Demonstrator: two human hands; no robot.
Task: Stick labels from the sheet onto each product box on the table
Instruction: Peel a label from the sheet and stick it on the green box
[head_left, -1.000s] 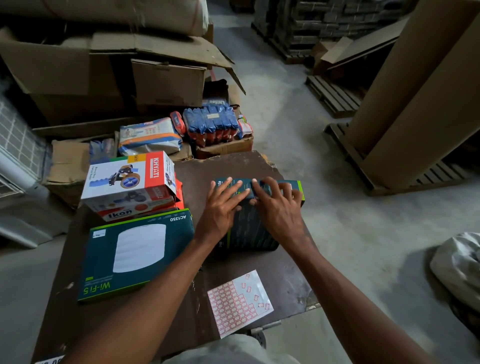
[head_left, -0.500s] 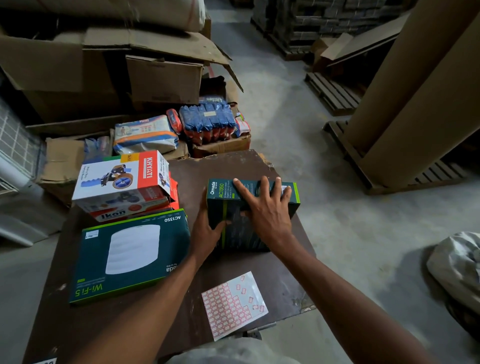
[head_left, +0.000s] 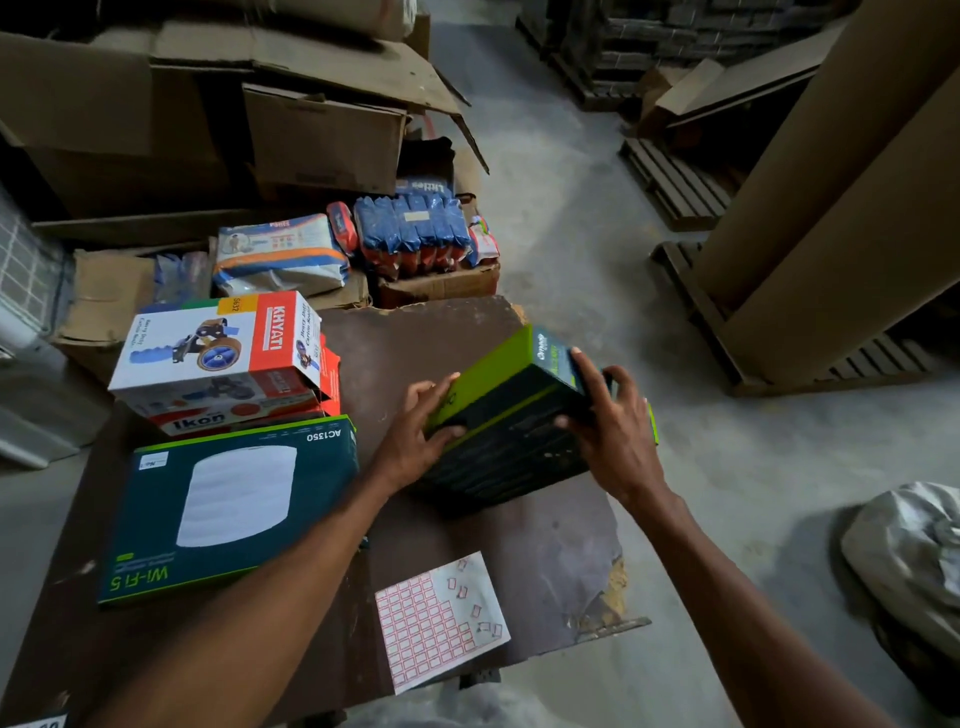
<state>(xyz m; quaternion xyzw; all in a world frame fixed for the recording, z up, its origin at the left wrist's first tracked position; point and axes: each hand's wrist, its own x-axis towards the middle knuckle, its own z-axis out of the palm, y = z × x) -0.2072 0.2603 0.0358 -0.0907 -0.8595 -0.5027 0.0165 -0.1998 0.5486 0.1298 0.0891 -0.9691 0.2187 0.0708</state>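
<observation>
You are gripping the dark green box (head_left: 511, 415) with both hands, left hand (head_left: 415, 436) and right hand (head_left: 613, 426). It is tilting above the surface (head_left: 545, 545). The label sheet (head_left: 441, 618) is lying nearby.

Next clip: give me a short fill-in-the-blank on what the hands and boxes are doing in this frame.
1. Both hands, left hand and right hand, hold the dark box, whose raised side is bright ____.
2. The label sheet lies on the table at its ____ edge.
3. The KHYATI box is stacked on a box marked ____.
4. The flat box printed WI-FI 5 lies to the ____ of the dark box.

Missing words: green; near; Ikon; left
</observation>
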